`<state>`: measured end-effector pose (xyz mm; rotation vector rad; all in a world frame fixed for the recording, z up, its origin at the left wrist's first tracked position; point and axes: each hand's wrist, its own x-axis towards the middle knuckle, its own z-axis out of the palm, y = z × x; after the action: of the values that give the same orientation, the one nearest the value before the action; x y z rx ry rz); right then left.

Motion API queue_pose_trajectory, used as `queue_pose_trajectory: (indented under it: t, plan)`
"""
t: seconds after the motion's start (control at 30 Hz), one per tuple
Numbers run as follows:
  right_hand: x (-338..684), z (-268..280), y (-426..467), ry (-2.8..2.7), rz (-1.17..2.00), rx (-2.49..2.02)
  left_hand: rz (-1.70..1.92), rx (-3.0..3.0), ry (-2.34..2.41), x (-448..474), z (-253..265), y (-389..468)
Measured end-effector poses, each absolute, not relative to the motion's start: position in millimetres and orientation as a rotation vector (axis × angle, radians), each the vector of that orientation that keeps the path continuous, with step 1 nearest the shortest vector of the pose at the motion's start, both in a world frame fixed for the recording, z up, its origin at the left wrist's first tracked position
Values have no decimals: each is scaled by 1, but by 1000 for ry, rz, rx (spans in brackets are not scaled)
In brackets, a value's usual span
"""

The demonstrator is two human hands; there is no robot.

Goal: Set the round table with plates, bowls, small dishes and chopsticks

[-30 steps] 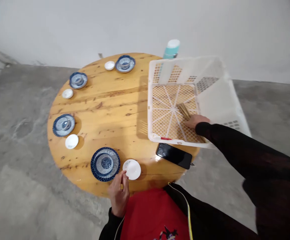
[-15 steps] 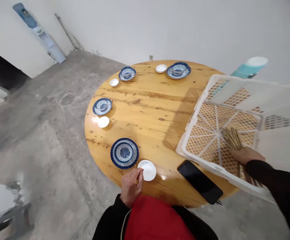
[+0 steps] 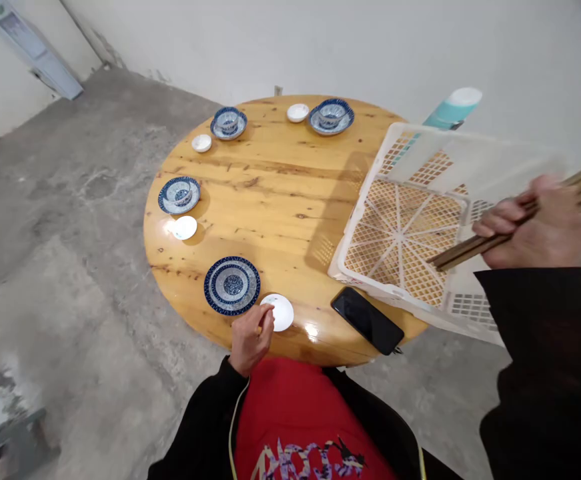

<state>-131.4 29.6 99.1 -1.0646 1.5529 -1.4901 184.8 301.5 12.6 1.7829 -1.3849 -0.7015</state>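
My right hand [image 3: 545, 223] is wrapped round a bundle of wooden chopsticks [image 3: 465, 251] above the right side of the white plastic basket [image 3: 337, 260]. Their lower ends slope down to the left over the basket; the other ends run out of view at the right. Curled closed, my left hand [image 3: 251, 339] hovers at the near edge of a small white dish [image 3: 281, 313]. Whatever its fingers may hold is hidden. Just beyond that hand lies a blue-patterned plate [image 3: 210, 287] with a matching bowl [image 3: 233, 285] on it.
Around the wooden table [image 3: 270, 220] stand more blue-patterned plates with bowls, such as this plate [image 3: 165, 200], and small white dishes [image 3: 185, 228]. A black phone [image 3: 367, 320] lies in front of the basket. Behind the basket is a turquoise, white-topped container [image 3: 447, 113].
My right hand has lifted the chopsticks up from inside the basket, toward the right. My left hand stays by the white dish. The whole view has shifted, showing more of the red shirt.
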Motion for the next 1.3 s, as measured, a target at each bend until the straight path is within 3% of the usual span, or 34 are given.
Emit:
queue_pose_trajectory:
  t: [0.13,0.27,0.53,0.9,1.0,1.17,1.3]
  plan:
    - [-57,148,75,1033,-1568,-1030,-1128,1532,-854,168,27,267]
    - [22,146,118,909,-1514,-960,-1497,1074,-188,147,46,232]
    - [91,102,196,918,-1514,-1092,-1521,790,208,151,51,225]
    - [64,122,216,799,-1212,-1262,-1674,859,285,152,7,234]
    - [65,115,208,803,-1317,-1258,-1701,917,136,154,-2,236]
    - [83,56,169,1049,-1816,-1225,-1373,1155,-224,186,-4,256]
    - [83,-3,146,1498,-1438,-1315,-1184,1324,-408,229,0,289]
